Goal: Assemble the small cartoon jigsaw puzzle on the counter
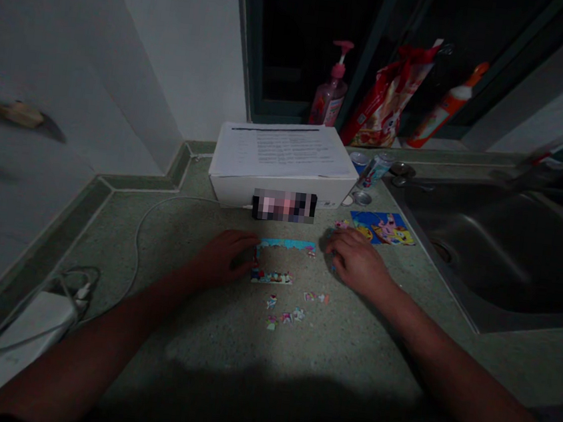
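Note:
A partly joined jigsaw puzzle (pixel 285 244) lies on the counter, its blue top row, left side and lower row forming a frame around bare stone. My left hand (pixel 226 255) rests at its left edge, fingers stretched out and thumb apart, holding nothing. To the right of the puzzle, my right hand (pixel 357 259) is low over the counter with its fingers curled together. A small bluish bit shows by those fingertips; whether they grip it is unclear. Several loose puzzle pieces (pixel 286 317) are scattered below the frame. A colourful cartoon picture card (pixel 385 228) lies just beyond my right hand.
Behind the puzzle stands a white box (pixel 282 157) with a phone-like device (pixel 283 206), its screen blurred, against its front. Cans (pixel 377 169) stand right of the box. A metal sink (pixel 503 254) lies to the right. A cable (pixel 137 243) runs left to a white power strip (pixel 22 331).

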A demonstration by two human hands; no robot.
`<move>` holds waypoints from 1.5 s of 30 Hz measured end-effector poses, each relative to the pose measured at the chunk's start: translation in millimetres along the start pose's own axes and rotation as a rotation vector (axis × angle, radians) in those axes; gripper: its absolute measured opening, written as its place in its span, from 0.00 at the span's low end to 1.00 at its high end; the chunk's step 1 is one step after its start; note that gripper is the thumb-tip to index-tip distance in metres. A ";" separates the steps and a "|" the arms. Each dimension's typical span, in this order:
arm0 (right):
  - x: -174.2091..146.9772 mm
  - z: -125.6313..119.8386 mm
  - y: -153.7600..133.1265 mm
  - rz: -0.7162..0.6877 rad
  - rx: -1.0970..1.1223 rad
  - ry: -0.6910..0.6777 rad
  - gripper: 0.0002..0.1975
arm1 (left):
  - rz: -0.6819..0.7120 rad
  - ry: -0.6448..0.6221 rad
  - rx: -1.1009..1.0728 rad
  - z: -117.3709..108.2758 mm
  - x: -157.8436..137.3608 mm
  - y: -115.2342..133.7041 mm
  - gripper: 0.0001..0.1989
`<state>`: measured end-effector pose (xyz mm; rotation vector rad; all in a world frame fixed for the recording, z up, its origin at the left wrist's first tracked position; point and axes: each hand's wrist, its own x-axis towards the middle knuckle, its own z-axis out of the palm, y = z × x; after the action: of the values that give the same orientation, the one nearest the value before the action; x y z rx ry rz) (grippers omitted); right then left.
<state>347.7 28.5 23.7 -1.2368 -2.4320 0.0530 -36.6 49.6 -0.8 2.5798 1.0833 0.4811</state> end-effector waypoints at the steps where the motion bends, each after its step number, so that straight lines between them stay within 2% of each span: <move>1: -0.4 1.2 0.4 0.000 -0.005 -0.012 0.13 | 0.000 -0.001 -0.002 0.0 0.2 0.0 0.23; 9: -2.7 9.0 1.4 -0.007 0.009 -0.018 0.15 | 0.003 -0.006 -0.013 -2.7 1.0 3.4 0.24; 21: -3.1 9.1 -0.3 0.007 0.008 -0.039 0.16 | -0.069 -0.036 -0.036 -15.5 2.3 16.9 0.23; 34: -4.3 5.5 -3.1 0.003 0.005 -0.059 0.16 | -0.127 0.033 -0.037 -12.2 3.1 11.4 0.20; 45: -4.1 3.0 -3.4 0.006 -0.006 -0.062 0.15 | -0.081 0.031 0.000 -10.9 2.3 7.4 0.18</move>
<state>346.1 23.7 20.3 -1.2625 -2.4834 0.0869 -35.1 47.9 12.4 2.5250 1.1927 0.5027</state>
